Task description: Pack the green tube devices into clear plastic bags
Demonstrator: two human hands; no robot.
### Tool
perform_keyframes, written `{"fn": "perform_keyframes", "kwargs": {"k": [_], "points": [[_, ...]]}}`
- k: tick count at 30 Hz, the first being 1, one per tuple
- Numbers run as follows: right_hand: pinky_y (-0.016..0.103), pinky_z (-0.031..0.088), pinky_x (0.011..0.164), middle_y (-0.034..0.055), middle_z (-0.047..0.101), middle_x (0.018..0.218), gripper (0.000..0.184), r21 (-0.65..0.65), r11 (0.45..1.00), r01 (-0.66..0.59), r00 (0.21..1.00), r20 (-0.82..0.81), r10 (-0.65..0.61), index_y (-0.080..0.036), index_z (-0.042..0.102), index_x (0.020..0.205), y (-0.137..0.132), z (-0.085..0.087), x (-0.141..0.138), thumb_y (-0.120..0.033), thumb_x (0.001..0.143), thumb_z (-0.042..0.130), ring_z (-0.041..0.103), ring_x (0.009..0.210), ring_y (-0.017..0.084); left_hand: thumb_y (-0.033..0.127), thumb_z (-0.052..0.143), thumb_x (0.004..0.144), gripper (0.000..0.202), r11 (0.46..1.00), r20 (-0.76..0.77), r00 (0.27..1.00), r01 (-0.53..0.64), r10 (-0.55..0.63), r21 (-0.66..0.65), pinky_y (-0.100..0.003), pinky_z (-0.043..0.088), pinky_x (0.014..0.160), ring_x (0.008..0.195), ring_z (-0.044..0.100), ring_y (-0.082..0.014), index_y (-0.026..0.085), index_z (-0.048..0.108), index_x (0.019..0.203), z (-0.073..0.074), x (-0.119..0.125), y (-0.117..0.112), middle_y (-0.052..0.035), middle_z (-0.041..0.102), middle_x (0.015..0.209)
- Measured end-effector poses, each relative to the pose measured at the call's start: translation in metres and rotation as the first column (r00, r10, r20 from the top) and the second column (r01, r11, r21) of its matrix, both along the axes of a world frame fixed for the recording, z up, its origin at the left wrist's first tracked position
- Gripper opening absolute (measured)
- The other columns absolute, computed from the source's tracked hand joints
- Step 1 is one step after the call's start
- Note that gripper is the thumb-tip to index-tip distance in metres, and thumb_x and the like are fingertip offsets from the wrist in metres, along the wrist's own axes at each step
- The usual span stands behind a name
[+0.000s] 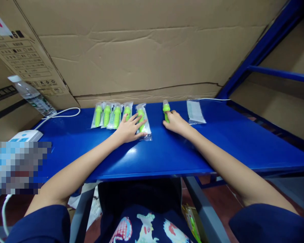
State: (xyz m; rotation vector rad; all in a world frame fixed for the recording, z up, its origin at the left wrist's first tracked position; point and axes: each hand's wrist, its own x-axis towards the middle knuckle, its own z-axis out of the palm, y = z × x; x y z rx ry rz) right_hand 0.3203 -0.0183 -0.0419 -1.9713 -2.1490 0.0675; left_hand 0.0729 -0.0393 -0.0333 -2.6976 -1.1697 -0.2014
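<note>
My left hand [128, 129] lies palm down with its fingers spread. Its fingertips rest across a lime-green handle-shaped item in a clear plastic bag [148, 130]. Further left, several more bagged lime-green items [97, 116] lie side by side in a row. My right hand [176, 122] closes its thumb and fingers round an unbagged lime-green item with a clear cap [166, 107], whose capped end points away from me. The lower part of that item is partly hidden by the fingers. To the right of this hand lies a flat clear bag with a pale insert [195, 111].
All of this lies on a blue table [147, 158] backed by a cardboard wall [152, 60]. At left are a water bottle [35, 98], a white power strip [27, 135] and a white cable [66, 114]. A blue metal frame [243, 67] rises at the right.
</note>
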Motion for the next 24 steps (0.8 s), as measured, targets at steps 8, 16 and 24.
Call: {"fn": "perform_keyframes", "kwargs": {"k": [8,16,24], "points": [[0.054,0.051,0.096,0.0233,0.053,0.129,0.049,-0.02,1.0,-0.021,0.999,0.027,0.022,-0.013,0.055,0.136,-0.005,0.002,-0.001,-0.026,0.09,0.046,0.056,0.12,0.039,0.045,0.039,0.101,0.05,0.993,0.067,0.99,-0.119,0.12,-0.021,-0.065,0.025,0.116,0.149,0.028,-0.038,0.035,0.04,0.15,-0.01,-0.001,0.015,-0.0107,0.033,0.161],[0.059,0.049,0.094,0.0204,0.05,0.131,0.046,-0.117,0.993,0.008,1.0,-0.002,-0.009,-0.025,0.056,0.139,-0.026,0.016,-0.021,-0.036,0.095,0.047,0.063,0.109,0.04,0.044,0.036,0.102,0.049,0.987,0.079,0.984,-0.16,0.16,-0.004,-0.063,0.026,0.116,0.148,0.03,-0.037,0.034,0.04,0.15,-0.015,0.004,0.025,-0.0122,0.032,0.161],[0.056,0.047,0.093,0.0251,0.057,0.132,0.059,0.04,0.97,0.241,0.971,-0.009,-0.241,-0.012,0.05,0.142,0.002,0.023,0.022,-0.05,0.098,0.038,0.058,0.119,0.041,0.036,0.036,0.102,0.046,0.987,0.076,0.996,-0.053,0.042,0.151,-0.059,0.022,0.119,0.142,0.041,-0.0345,0.021,0.05,0.144,-0.009,0.008,0.016,-0.0152,0.048,0.15]]}}
